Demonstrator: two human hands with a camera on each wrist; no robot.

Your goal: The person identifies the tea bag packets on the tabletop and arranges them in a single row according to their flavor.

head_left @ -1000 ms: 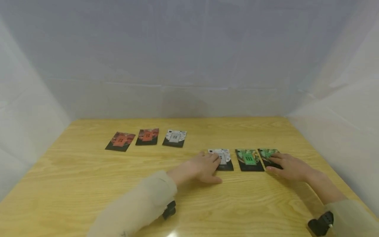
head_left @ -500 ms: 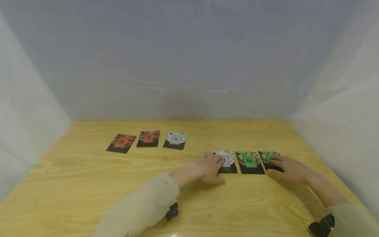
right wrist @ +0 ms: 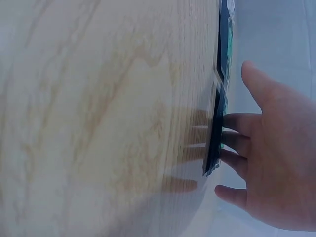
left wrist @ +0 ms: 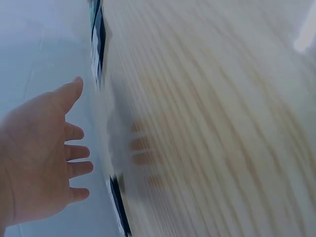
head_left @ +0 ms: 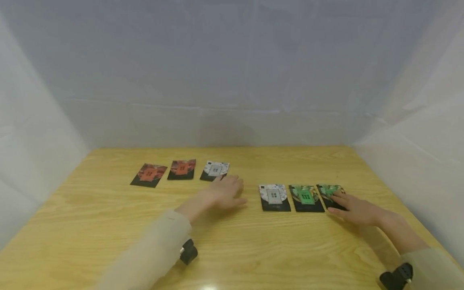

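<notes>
My left hand (head_left: 224, 194) is over the table with fingers extended and nothing in its grasp. Its fingertips overlap the near corner of the rear white-and-black flat packet (head_left: 215, 169) in the head view. The left wrist view shows that palm and its spread fingers above the wood. At the right, my right hand (head_left: 357, 208) lies with its fingertips on the outer green-and-black packet (head_left: 326, 192), partly covering it. A second green packet (head_left: 306, 198) lies just left of that one, and another white packet (head_left: 274, 196) lies beside it.
Two red-and-black packets (head_left: 149, 175) lie at the back left, one angled. The wooden table (head_left: 282, 249) ends at a pale sheet wall (head_left: 232, 125) behind, with more sheeting at both sides. Each wrist carries a small black camera.
The left hand has lifted off the front white packet and moved left to near the rear white one. The front white packet had shifted slightly right beforehand. The right hand has stayed put.
</notes>
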